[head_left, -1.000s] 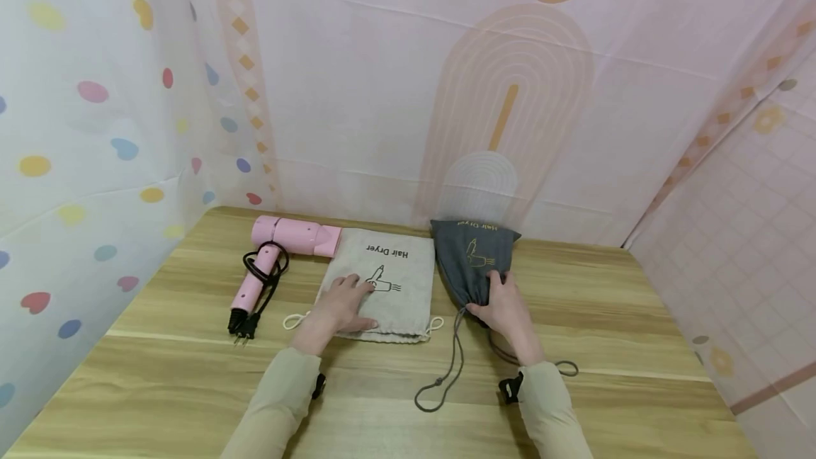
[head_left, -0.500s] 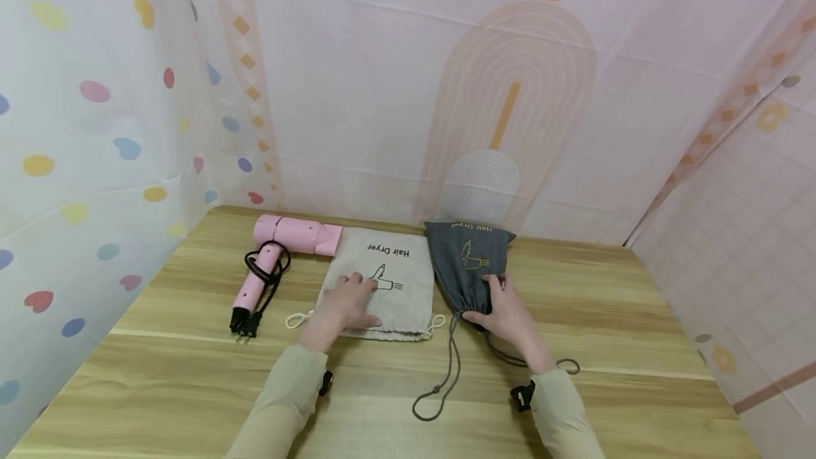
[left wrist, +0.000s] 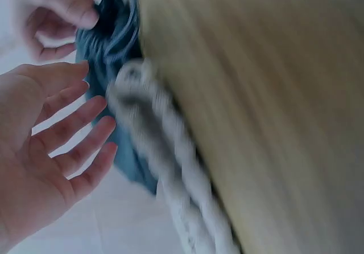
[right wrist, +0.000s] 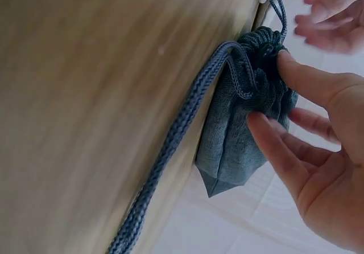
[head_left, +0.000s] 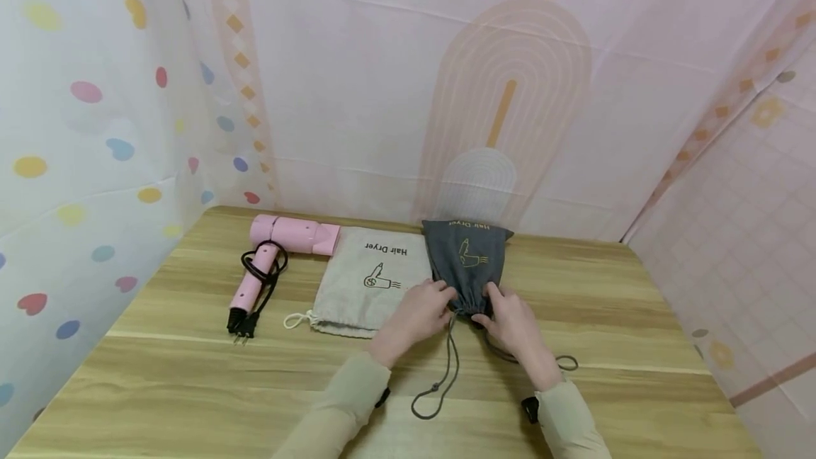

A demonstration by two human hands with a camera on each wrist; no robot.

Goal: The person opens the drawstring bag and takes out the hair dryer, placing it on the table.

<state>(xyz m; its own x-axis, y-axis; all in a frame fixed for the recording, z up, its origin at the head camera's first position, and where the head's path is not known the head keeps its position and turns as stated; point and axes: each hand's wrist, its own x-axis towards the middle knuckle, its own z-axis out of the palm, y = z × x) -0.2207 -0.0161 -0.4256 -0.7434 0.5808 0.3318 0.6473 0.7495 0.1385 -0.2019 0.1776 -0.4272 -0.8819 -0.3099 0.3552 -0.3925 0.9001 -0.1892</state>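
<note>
A dark grey drawstring bag (head_left: 464, 268) with a gold hair-dryer print lies at the back of the table, its neck gathered. My right hand (head_left: 513, 321) is at its near right side; in the right wrist view the thumb and index fingertips touch the bag beside the neck. My left hand (head_left: 417, 314) reaches over the near right corner of a beige drawstring bag (head_left: 357, 271). Its fingers, spread and gently bent in the left wrist view, are close to the dark bag and hold nothing; contact there is unclear. The beige bag lies flat, partly covered by that hand.
A pink hair dryer (head_left: 293, 234) with its black cord (head_left: 258, 268) looped round the handle lies at the left, its nozzle by the beige bag. A grey drawstring loop (head_left: 436, 388) trails towards me. A patterned curtain (head_left: 357, 91) hangs behind the table (head_left: 191, 374).
My left hand has left the middle of the beige bag and moved right to the dark bag. The dark bag has shifted slightly left, with my right hand staying beside it.
</note>
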